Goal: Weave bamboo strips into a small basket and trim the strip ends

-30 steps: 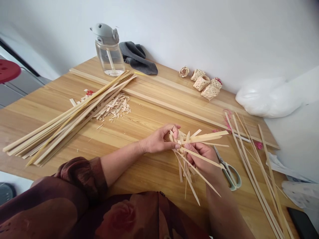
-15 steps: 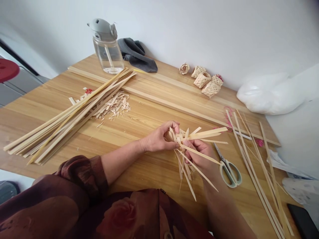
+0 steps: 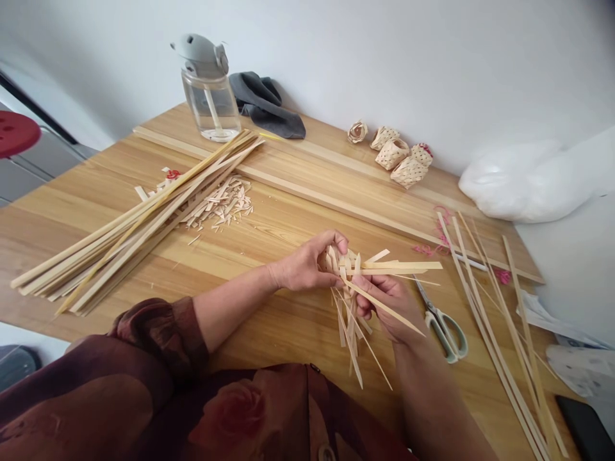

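Both hands hold a half-woven piece of pale bamboo strips [image 3: 346,266] just above the wooden table [image 3: 269,320]. My left hand [image 3: 307,264] pinches its left side with thumb and curled fingers. My right hand [image 3: 390,301] grips it from below and the right, fingers closed round the strips. Loose strip ends [image 3: 353,333] fan out downward and to the right of the woven middle.
A long bundle of bamboo strips [image 3: 129,221] and a heap of offcuts [image 3: 223,202] lie at the left. Scissors [image 3: 439,320] rest beside my right hand. More strips [image 3: 500,314] lie at the right. Small woven baskets [image 3: 398,157], a water bottle [image 3: 209,89], grey cloth [image 3: 266,105] and a white bag [image 3: 523,186] line the wall.
The strip ends hanging below have swung closer together and more downward. The long strips pointing right have levelled out. Both hands keep their hold in nearly the same place.
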Demonstrator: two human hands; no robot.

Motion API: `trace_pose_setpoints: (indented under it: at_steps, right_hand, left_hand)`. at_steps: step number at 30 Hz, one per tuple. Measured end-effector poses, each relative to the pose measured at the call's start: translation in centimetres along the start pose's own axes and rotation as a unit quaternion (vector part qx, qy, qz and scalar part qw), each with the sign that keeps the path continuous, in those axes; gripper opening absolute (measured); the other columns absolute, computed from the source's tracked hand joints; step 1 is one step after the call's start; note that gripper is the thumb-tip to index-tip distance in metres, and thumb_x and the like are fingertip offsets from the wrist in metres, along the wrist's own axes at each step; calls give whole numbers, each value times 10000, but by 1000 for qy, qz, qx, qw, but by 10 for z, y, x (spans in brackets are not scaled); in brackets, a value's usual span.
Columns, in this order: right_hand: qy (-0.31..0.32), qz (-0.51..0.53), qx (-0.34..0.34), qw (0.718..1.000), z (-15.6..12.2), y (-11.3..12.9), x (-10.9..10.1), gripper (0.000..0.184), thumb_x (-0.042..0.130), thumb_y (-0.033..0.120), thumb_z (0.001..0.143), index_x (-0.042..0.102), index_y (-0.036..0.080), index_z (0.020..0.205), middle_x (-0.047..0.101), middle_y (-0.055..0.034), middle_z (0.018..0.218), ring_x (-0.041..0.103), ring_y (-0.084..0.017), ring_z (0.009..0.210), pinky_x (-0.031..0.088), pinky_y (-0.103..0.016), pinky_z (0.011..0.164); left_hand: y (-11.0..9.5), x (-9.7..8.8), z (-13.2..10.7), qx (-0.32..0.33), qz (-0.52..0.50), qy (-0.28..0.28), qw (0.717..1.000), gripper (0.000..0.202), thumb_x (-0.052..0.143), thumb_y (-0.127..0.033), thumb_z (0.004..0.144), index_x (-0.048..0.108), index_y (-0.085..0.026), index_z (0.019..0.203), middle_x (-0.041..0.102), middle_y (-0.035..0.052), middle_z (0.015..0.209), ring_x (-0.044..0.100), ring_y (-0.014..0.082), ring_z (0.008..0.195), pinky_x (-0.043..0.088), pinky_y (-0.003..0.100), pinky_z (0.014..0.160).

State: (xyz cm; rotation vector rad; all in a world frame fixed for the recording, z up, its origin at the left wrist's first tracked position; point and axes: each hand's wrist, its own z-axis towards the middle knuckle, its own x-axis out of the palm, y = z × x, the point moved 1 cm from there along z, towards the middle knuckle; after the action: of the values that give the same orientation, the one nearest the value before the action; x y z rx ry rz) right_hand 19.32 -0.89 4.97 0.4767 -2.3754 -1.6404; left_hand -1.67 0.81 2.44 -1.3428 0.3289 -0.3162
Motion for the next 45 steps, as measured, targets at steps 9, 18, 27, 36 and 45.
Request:
trace_pose_setpoints:
  at_steps: [9, 18, 27, 36, 45]
  right_hand:
    - [24, -57, -27, 998, 0, 1, -6, 468, 802, 604, 815, 689, 160, 723, 536, 33, 592, 465, -72, 493, 421, -206, 470]
    - [14, -27, 46, 998, -7, 4, 7, 530, 789, 687, 777, 689, 168, 734, 560, 28, 570, 488, -79, 453, 357, -209, 433]
    - [-16, 36, 61, 997, 2, 0, 4, 515, 927, 609, 614, 654, 172, 599, 586, 15, 544, 450, -78, 471, 351, -230, 474]
    - [19, -53, 27, 998, 1, -2, -8, 461, 846, 555, 762, 623, 186, 598, 581, 17, 607, 470, -112, 588, 383, -271, 596]
    - [42, -111, -2, 993, -1, 1, -13, 472, 770, 558, 852, 598, 196, 604, 504, 25, 620, 418, -130, 629, 356, -292, 635]
  left_hand:
    - [1, 5, -1, -90, -105, 9, 990, 794, 861, -341, 756, 512, -185, 1451, 707, 51, 1029, 664, 182, 910, 525, 328, 873]
    - [0, 3, 0, -100, -143, -34, 984, 771, 850, -197, 716, 513, -227, 1409, 663, 58, 1127, 641, 144, 861, 519, 266, 764]
    - [2, 9, 1, -84, -162, -67, 981, 746, 903, -254, 677, 504, -179, 1303, 683, 56, 1065, 660, 138, 835, 528, 260, 754]
    - [7, 7, 3, -87, -194, -47, 976, 804, 931, -234, 657, 563, -143, 1366, 739, 77, 1054, 698, 158, 889, 558, 307, 869]
    - [1, 10, 3, -78, -162, -43, 983, 769, 896, -253, 721, 545, -146, 1397, 756, 101, 1100, 707, 168, 923, 561, 296, 862]
